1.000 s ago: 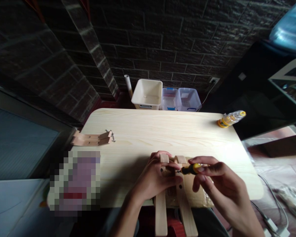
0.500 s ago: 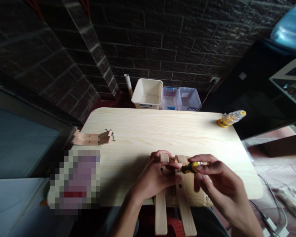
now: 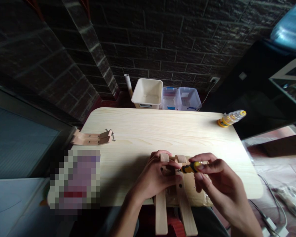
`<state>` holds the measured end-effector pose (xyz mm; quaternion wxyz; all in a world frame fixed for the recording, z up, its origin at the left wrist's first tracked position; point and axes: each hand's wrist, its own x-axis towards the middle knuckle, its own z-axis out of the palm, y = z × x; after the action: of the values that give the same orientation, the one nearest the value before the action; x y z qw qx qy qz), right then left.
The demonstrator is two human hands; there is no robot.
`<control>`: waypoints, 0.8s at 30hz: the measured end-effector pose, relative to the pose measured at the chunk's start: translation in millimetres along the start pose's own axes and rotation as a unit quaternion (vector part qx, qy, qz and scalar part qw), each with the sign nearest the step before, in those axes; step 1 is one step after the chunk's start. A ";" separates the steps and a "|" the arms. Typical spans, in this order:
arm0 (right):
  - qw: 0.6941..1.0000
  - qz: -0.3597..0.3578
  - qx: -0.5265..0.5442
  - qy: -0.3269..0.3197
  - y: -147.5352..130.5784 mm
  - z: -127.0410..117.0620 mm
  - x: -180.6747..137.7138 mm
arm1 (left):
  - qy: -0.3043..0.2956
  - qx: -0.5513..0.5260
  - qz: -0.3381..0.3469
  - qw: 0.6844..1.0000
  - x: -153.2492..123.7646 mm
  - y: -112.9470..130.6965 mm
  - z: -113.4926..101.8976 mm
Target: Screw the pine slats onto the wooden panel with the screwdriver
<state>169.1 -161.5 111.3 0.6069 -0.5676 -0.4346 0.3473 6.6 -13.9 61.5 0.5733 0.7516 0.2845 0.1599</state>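
My right hand (image 3: 220,184) grips a short yellow-and-black screwdriver (image 3: 190,167) between thumb and fingers. Its tip points left at a small dark screw (image 3: 179,170) in the right-hand strip of a curved wooden piece (image 3: 186,209). The two pale strips of this piece stick out over the near table edge, and both have dark holes. Wrapped over the left strip, my left hand (image 3: 153,177) is closed on the wooden piece, with thumb and index finger close to the screw. Under the wood lies a brown taped cardboard package (image 3: 197,191). Some left fingertips are hidden.
On the pale table (image 3: 143,126), another curved wooden piece (image 3: 91,138) lies at the left beside several screws (image 3: 111,134). A yellow-capped clear bottle-like container (image 3: 232,118) stands at the far right corner. Behind the table are a cream bin (image 3: 147,92) and two clear boxes (image 3: 188,98).
The screwdriver's handle has turned slightly, and the fingers of my right hand have shifted a little with it. My left hand and the wooden piece stay nearly still.
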 end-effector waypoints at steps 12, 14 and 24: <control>1.000 0.008 -0.007 -0.012 -2.6 0.0 -0.5 | -0.006 0.008 0.003 1.000 0.6 -0.8 -1.3; 1.000 0.008 -0.016 -0.013 -0.9 0.2 0.0 | -0.003 0.008 0.003 1.000 0.5 -0.9 -0.9; 1.000 0.005 -0.013 -0.014 -0.2 0.9 -2.6 | -0.004 0.011 -0.002 1.000 0.6 1.9 -1.9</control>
<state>167.3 -163.6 111.1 0.5913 -0.5730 -0.4447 0.3527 6.5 -12.4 63.8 0.5667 0.7578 0.2855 0.1522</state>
